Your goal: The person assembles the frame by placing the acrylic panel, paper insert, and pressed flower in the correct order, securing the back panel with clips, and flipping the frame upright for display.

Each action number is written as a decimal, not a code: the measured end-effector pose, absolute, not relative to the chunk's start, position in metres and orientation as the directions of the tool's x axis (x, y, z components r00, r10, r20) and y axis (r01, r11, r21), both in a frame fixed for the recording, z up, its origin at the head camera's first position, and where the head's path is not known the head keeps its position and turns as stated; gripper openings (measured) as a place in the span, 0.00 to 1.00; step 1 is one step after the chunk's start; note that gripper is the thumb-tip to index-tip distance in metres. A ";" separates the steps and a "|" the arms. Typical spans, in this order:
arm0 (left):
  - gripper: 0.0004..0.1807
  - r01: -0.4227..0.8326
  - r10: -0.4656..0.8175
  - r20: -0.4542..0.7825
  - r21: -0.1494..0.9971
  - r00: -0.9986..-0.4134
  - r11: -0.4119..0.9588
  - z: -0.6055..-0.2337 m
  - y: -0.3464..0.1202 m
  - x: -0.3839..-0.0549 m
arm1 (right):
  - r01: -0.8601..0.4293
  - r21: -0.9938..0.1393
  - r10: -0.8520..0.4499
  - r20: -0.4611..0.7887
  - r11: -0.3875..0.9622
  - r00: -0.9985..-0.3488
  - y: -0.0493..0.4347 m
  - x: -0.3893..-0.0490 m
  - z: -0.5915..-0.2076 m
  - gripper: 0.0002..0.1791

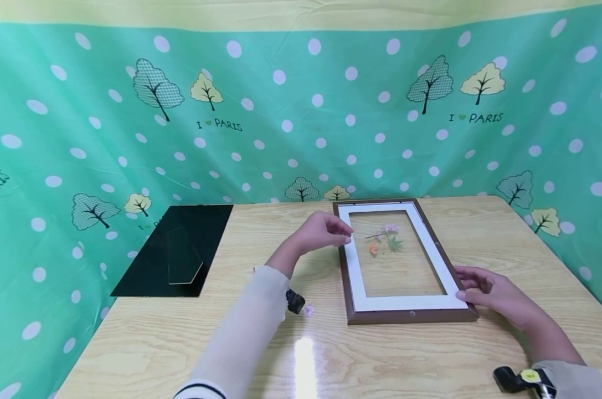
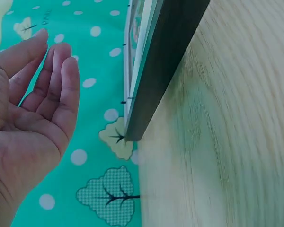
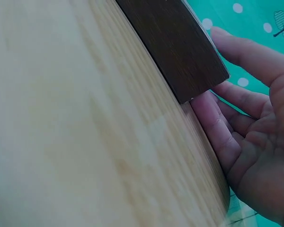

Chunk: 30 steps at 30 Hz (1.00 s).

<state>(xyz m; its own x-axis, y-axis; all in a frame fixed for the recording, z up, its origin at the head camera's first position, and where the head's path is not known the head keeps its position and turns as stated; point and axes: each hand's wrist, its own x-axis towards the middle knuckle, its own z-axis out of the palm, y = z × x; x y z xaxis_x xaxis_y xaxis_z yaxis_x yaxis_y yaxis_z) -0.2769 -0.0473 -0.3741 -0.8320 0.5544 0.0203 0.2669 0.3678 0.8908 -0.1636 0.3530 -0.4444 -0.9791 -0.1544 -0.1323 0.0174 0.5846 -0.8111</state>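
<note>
A brown picture frame (image 1: 412,317) lies on the table with a white mat (image 1: 405,303) and a clear pane inside it. Behind the pane's opening show a pink flower sprig (image 1: 390,228), a green leaf (image 1: 395,244) and a small orange flower (image 1: 373,249). My left hand (image 1: 323,230) hovers over the frame's left side, its fingers loosely bent. In the left wrist view that hand (image 2: 38,94) holds nothing visible and is apart from the frame (image 2: 165,61). With thumb above and fingers against the side, my right hand (image 1: 495,293) grips the frame near its lower right corner.
A black backing board (image 1: 151,266) with a fold-out stand leg (image 1: 183,257) lies at the left on the wooden table (image 1: 380,360). A small pink flower (image 1: 308,311) lies beside the left wrist camera (image 1: 294,302). A green dotted cloth (image 1: 261,111) hangs behind the table.
</note>
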 end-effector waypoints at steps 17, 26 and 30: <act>0.10 0.332 0.590 0.058 0.869 -0.805 0.368 -0.384 -0.093 -0.247 | 0.047 -0.773 -0.115 -0.155 0.633 -0.981 0.347 -0.165 -0.444 0.46; 0.12 0.317 0.578 0.044 0.869 -0.815 0.381 -0.390 -0.113 -0.235 | 0.041 -0.770 -0.119 -0.150 0.636 -0.982 0.346 -0.163 -0.442 0.45; 0.11 0.299 0.571 0.031 0.874 -0.820 0.382 -0.393 -0.121 -0.231 | 0.046 -0.774 -0.116 -0.153 0.631 -0.981 0.345 -0.162 -0.442 0.46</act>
